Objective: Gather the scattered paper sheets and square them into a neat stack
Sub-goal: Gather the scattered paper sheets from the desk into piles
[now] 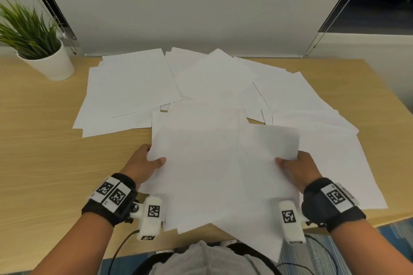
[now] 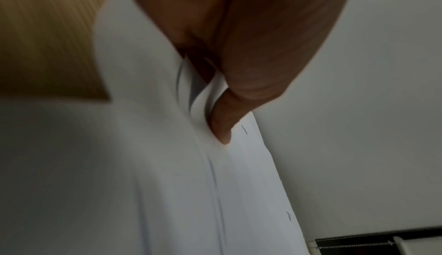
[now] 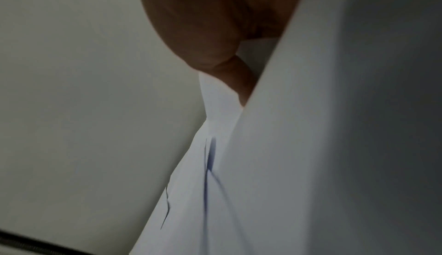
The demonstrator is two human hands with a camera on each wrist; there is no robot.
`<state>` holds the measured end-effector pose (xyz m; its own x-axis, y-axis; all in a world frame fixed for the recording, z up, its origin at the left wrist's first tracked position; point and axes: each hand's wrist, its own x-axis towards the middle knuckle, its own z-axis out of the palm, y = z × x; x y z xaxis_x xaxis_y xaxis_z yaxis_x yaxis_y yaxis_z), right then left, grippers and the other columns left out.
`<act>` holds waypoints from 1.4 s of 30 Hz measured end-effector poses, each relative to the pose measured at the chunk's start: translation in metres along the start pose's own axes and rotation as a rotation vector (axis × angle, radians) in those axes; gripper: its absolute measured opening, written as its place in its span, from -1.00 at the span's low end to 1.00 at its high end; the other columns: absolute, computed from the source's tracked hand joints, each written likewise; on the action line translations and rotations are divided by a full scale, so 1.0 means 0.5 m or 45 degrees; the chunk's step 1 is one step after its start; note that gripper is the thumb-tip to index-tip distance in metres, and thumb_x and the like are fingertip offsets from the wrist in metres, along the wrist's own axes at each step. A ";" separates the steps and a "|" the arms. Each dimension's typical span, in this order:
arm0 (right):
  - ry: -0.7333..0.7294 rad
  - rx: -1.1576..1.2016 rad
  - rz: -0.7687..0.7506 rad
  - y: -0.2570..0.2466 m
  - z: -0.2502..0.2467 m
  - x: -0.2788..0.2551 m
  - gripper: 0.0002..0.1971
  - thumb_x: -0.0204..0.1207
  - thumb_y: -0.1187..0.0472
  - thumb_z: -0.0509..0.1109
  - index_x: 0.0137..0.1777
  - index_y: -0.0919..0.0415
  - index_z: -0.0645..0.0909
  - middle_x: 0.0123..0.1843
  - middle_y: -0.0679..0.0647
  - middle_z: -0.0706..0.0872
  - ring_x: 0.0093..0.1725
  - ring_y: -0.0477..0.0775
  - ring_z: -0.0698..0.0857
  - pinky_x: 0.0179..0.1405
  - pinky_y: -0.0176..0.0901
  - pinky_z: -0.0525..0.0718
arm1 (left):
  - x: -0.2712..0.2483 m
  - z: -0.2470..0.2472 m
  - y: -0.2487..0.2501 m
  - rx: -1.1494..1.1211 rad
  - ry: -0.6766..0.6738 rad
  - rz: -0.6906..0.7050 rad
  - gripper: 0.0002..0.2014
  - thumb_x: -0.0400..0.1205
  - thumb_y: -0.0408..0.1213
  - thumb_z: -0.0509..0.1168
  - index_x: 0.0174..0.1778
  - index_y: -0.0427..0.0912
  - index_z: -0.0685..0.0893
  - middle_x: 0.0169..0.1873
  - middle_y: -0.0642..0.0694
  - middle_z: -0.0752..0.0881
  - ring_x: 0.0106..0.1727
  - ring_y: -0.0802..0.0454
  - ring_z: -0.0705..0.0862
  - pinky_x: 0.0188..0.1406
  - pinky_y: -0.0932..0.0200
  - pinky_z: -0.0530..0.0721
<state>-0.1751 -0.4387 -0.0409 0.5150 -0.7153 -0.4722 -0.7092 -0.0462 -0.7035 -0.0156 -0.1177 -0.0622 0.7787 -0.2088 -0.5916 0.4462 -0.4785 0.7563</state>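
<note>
A loose bundle of white paper sheets [image 1: 212,174] is lifted above the near edge of the wooden table [image 1: 44,152], its edges uneven and fanned. My left hand [image 1: 145,165] pinches the bundle's left edge, thumb on top. My right hand [image 1: 295,167] pinches its right edge, thumb on top too. The left wrist view shows the left hand [image 2: 239,70] with its thumb pressed on several sheet edges [image 2: 179,164]. In the right wrist view the right hand [image 3: 215,41] clamps the sheets [image 3: 287,164]. More scattered sheets [image 1: 134,89] lie overlapping across the far half of the table.
A potted green plant [image 1: 33,35] in a white pot stands at the table's back left corner. A white wall [image 1: 201,6] runs behind the table, with blind cords at both sides. Bare wood shows along the table's left side.
</note>
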 end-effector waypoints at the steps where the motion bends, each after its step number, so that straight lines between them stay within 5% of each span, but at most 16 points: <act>1: 0.055 0.078 0.013 0.007 0.009 0.000 -0.69 0.47 0.37 0.44 0.20 0.44 0.62 0.12 0.35 0.73 0.11 0.39 0.71 0.20 0.25 0.67 | -0.005 0.000 -0.004 -0.025 -0.001 -0.009 -0.53 0.63 -0.32 0.37 0.45 -0.27 0.44 0.21 -0.10 0.63 0.18 -0.10 0.61 0.12 0.04 0.57; 4: 0.062 0.234 0.069 0.033 0.068 -0.022 -0.72 0.45 0.38 0.43 0.16 0.43 0.64 0.13 0.37 0.74 0.11 0.39 0.72 0.21 0.30 0.66 | -0.015 0.009 -0.018 -0.137 -0.044 -0.054 -0.49 0.58 -0.25 0.44 0.43 -0.24 0.47 0.28 -0.15 0.67 0.25 -0.14 0.65 0.29 -0.10 0.62; 10: -0.272 0.219 0.070 0.047 0.116 -0.065 -0.86 0.46 0.36 0.41 -0.05 0.44 0.67 -0.01 0.51 0.74 -0.07 0.34 0.73 0.00 0.27 0.71 | -0.021 0.040 -0.025 -0.222 -0.063 -0.044 -0.43 0.52 -0.39 0.49 0.43 -0.21 0.45 0.31 -0.15 0.66 0.29 -0.13 0.64 0.36 -0.19 0.59; 13: -0.184 0.164 0.027 0.030 0.060 -0.036 -0.74 0.44 0.45 0.42 0.13 0.31 0.59 0.09 0.37 0.72 0.09 0.35 0.70 0.10 0.24 0.71 | -0.021 0.021 -0.033 -0.078 -0.023 -0.064 -0.40 0.48 -0.46 0.50 0.42 -0.23 0.43 0.33 -0.21 0.63 0.29 -0.17 0.63 0.35 -0.21 0.60; 16: -0.054 -0.081 -0.112 -0.008 0.031 -0.003 -0.54 0.48 0.32 0.43 0.38 0.23 0.47 0.27 0.23 0.62 0.17 0.19 0.62 0.14 0.05 0.63 | -0.028 -0.004 -0.036 0.130 0.004 -0.069 -0.32 0.41 -0.29 0.59 0.40 -0.24 0.44 0.30 -0.23 0.62 0.24 -0.16 0.64 0.28 -0.10 0.64; 19: -0.041 -0.411 -0.268 -0.050 0.052 0.015 -0.58 0.60 0.19 0.29 0.44 0.24 0.44 0.36 0.19 0.60 0.27 0.19 0.60 0.26 -0.02 0.53 | -0.052 -0.016 -0.028 0.371 0.085 -0.098 -0.11 0.33 0.09 0.57 0.50 -0.18 0.37 0.40 -0.26 0.46 0.33 -0.19 0.56 0.35 -0.13 0.59; 21: -0.153 -0.642 -0.331 -0.055 0.085 0.016 -0.62 0.62 0.14 0.22 0.39 0.26 0.49 0.33 0.18 0.61 0.30 0.23 0.59 0.28 -0.05 0.51 | -0.073 -0.012 -0.028 0.132 0.034 -0.216 -0.20 0.44 0.02 0.52 0.52 -0.21 0.35 0.40 -0.23 0.49 0.38 -0.20 0.52 0.33 -0.16 0.58; 24: -0.234 -0.704 -0.290 -0.043 0.139 -0.001 -0.49 0.58 0.06 0.24 0.46 0.29 0.40 0.40 0.24 0.52 0.33 0.27 0.56 0.33 0.00 0.54 | -0.095 0.004 -0.024 -0.410 -0.178 -0.412 -0.52 0.51 -0.11 0.47 0.27 -0.28 0.60 -0.07 -0.17 0.68 0.05 -0.19 0.66 -0.02 -0.04 0.64; 27: -0.379 -0.609 -0.116 -0.032 0.173 -0.024 -0.37 0.54 0.00 0.31 0.49 0.37 0.31 0.40 0.24 0.49 0.34 0.25 0.54 0.20 -0.05 0.54 | -0.099 0.028 -0.002 -0.582 -0.221 -0.486 -0.79 0.57 -0.17 0.42 -0.02 -0.23 0.68 -0.45 -0.07 0.61 -0.35 -0.01 0.51 -0.23 0.11 0.52; 29: -0.404 -0.536 -0.054 -0.031 0.170 -0.017 -0.40 0.44 -0.12 0.35 0.34 0.30 0.45 0.29 0.22 0.53 0.25 0.22 0.57 0.07 -0.09 0.51 | -0.092 0.035 0.010 -0.542 -0.203 -0.440 -0.69 0.58 -0.11 0.40 0.14 -0.21 0.70 -0.15 -0.06 0.74 -0.14 -0.04 0.60 -0.22 0.16 0.49; 31: -0.286 -0.483 -0.072 -0.037 0.151 0.004 -0.45 0.32 -0.21 0.37 0.15 0.19 0.55 0.20 0.22 0.52 0.19 0.24 0.56 0.06 -0.08 0.45 | -0.085 0.031 0.012 -0.497 -0.111 -0.362 -0.53 0.61 -0.10 0.36 0.40 -0.24 0.60 0.29 -0.14 0.67 0.33 -0.17 0.58 0.16 0.03 0.54; 34: -0.250 -0.410 -0.036 -0.053 0.139 0.028 -0.43 0.43 -0.07 0.38 0.29 0.37 0.55 0.21 0.26 0.63 0.24 0.28 0.60 0.21 -0.03 0.56 | -0.069 0.017 0.012 -0.410 -0.031 -0.335 -0.37 0.63 -0.06 0.33 0.57 -0.29 0.39 0.57 -0.26 0.40 0.60 -0.26 0.31 0.54 -0.15 0.26; 36: -0.316 -0.349 -0.022 -0.068 0.148 0.027 -0.49 0.49 0.02 0.38 0.27 0.43 0.57 0.09 0.20 0.67 0.06 0.18 0.61 -0.08 -0.16 0.60 | -0.060 0.027 0.027 -0.454 -0.108 -0.364 -0.50 0.62 -0.06 0.34 0.40 -0.28 0.56 0.22 -0.26 0.69 0.26 -0.24 0.60 0.25 -0.08 0.51; 39: -0.398 -0.268 0.064 -0.088 0.162 0.011 -0.55 0.54 0.15 0.40 0.31 0.46 0.53 0.08 0.17 0.63 0.00 0.13 0.57 -0.37 -0.29 0.46 | -0.040 0.052 0.052 -0.488 -0.062 -0.414 -0.70 0.60 -0.05 0.36 0.02 -0.24 0.65 -0.36 -0.12 0.69 -0.26 -0.09 0.59 -0.25 0.09 0.52; 41: -0.400 -0.259 0.065 -0.083 0.168 0.014 -0.56 0.55 0.15 0.39 0.30 0.45 0.52 0.10 0.15 0.62 0.05 0.15 0.58 -0.15 -0.19 0.56 | -0.022 0.064 0.061 -0.423 0.018 -0.399 -0.60 0.54 0.02 0.39 0.07 -0.26 0.65 -0.37 -0.11 0.73 -0.26 -0.09 0.62 -0.26 0.12 0.60; 42: -0.399 -0.285 0.062 -0.081 0.170 0.013 -0.53 0.53 0.11 0.39 0.31 0.45 0.52 0.17 0.15 0.63 0.11 0.18 0.61 0.00 -0.11 0.60 | -0.010 0.068 0.057 -0.329 0.048 -0.384 -0.41 0.45 0.14 0.42 0.20 -0.27 0.64 -0.17 -0.15 0.77 -0.11 -0.13 0.68 -0.09 0.05 0.68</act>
<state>-0.1021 -0.3820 -0.0608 0.5759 -0.4741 -0.6660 -0.8061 -0.1933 -0.5594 -0.0218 -0.1595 -0.0471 0.6095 -0.0580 -0.7907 0.7498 -0.2820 0.5986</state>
